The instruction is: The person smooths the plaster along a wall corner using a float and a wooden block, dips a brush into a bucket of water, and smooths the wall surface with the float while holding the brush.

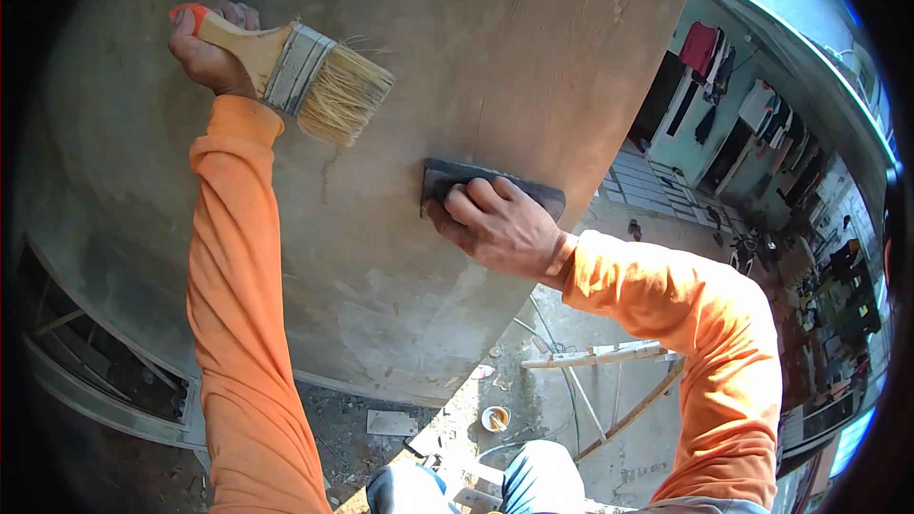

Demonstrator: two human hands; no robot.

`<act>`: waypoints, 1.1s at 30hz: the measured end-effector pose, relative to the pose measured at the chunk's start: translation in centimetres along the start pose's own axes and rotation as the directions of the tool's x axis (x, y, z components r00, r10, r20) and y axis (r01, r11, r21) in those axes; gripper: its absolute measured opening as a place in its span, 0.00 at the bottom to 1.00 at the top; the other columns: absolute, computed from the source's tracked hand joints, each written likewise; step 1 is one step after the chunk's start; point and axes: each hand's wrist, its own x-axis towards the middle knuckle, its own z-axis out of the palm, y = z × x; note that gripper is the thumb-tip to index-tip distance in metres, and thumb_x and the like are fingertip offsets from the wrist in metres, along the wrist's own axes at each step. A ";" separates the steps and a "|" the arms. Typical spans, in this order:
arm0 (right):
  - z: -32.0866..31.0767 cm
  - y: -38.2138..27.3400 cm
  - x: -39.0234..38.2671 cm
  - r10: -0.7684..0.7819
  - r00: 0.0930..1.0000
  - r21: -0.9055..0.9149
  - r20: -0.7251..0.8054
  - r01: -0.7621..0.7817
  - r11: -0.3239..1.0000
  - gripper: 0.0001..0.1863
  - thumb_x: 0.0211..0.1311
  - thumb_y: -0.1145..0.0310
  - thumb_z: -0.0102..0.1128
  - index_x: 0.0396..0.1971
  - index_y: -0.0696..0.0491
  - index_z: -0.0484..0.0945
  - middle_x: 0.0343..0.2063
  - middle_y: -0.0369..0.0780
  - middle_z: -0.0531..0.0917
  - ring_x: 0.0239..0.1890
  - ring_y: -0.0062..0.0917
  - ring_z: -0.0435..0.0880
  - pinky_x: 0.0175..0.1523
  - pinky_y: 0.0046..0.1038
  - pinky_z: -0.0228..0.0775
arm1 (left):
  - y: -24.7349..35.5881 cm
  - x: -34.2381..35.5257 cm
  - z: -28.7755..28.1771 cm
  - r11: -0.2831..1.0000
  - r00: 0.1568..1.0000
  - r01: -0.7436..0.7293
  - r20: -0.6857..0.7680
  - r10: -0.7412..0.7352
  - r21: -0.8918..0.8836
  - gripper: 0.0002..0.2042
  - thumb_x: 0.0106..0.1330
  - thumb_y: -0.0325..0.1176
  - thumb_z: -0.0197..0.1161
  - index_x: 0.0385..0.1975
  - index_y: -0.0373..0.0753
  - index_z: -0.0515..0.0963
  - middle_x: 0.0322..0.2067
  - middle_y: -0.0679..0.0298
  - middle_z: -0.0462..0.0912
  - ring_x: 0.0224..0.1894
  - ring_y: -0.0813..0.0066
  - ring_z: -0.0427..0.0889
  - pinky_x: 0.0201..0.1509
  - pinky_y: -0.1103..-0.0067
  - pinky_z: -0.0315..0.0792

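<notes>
My left hand, raised at the upper left, is closed around the handle of a wide paintbrush. The brush has a wooden handle with a red end, a metal band and pale, splayed bristles pointing right. My right hand grips a dark rectangular plastering float at the middle of the view. The float lies along the grey-brown plastered wall, near its right edge; whether its whole face touches cannot be seen. Between the brush and the float a thin crack-like mark runs down the wall.
Far below, a small bucket stands on the ground beside a flat pale slab. Wooden poles cross at the lower right. Beyond the wall's right edge, clothes hang in a courtyard. A window-like opening is at lower left.
</notes>
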 end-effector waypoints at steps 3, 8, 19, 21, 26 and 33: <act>-4.8 7.6 5.7 0.070 0.985 -0.120 -0.155 -0.089 0.989 0.14 0.51 0.65 0.56 0.39 0.47 0.80 0.32 0.35 0.71 0.37 0.23 0.72 0.39 0.25 0.69 | 0.8 0.9 -1.4 0.998 0.995 -0.016 0.098 0.009 0.068 0.15 0.62 0.45 0.45 0.19 0.42 0.63 0.13 0.62 0.63 0.16 0.68 0.61 0.21 0.74 0.58; -14.2 18.2 9.4 0.463 0.822 -0.138 -0.331 -0.528 0.838 0.17 0.50 0.65 0.59 0.43 0.44 0.78 0.32 0.38 0.71 0.36 0.29 0.73 0.38 0.29 0.71 | -0.8 -0.8 1.6 0.984 0.999 -0.038 0.001 0.039 0.174 0.14 0.62 0.43 0.45 0.21 0.40 0.65 0.13 0.61 0.66 0.16 0.68 0.65 0.22 0.75 0.60; -7.8 11.7 5.0 0.481 0.590 -0.012 -0.648 -0.640 0.768 0.12 0.52 0.61 0.63 0.37 0.46 0.81 0.27 0.45 0.74 0.30 0.39 0.78 0.29 0.38 0.72 | -1.0 -2.7 2.5 0.932 0.975 -0.182 -0.068 0.213 0.315 0.13 0.62 0.42 0.46 0.22 0.40 0.65 0.16 0.63 0.66 0.19 0.72 0.65 0.24 0.76 0.60; -8.6 12.7 3.7 0.492 0.611 -0.044 -0.621 -0.653 0.756 0.12 0.51 0.63 0.63 0.37 0.46 0.81 0.28 0.45 0.74 0.31 0.38 0.77 0.30 0.37 0.72 | -1.9 -3.5 4.5 0.948 0.974 -0.173 -0.095 0.205 0.266 0.13 0.62 0.41 0.45 0.21 0.39 0.66 0.17 0.63 0.67 0.20 0.72 0.66 0.26 0.77 0.61; -7.4 8.8 3.1 0.682 0.557 0.071 -0.474 -0.748 0.660 0.16 0.45 0.68 0.64 0.39 0.45 0.80 0.32 0.44 0.71 0.37 0.36 0.76 0.32 0.36 0.73 | -0.8 -2.3 3.1 0.915 0.961 -0.227 -0.076 0.266 0.334 0.14 0.63 0.41 0.45 0.21 0.39 0.67 0.18 0.63 0.68 0.21 0.73 0.67 0.26 0.77 0.61; -10.8 15.3 5.5 0.701 0.484 0.117 -0.524 -0.774 0.622 0.11 0.51 0.68 0.59 0.37 0.50 0.79 0.33 0.48 0.73 0.37 0.43 0.75 0.37 0.41 0.72 | -2.1 -2.1 2.3 0.918 0.976 -0.210 0.011 0.219 0.336 0.15 0.64 0.41 0.47 0.20 0.37 0.68 0.18 0.64 0.68 0.21 0.74 0.66 0.27 0.78 0.60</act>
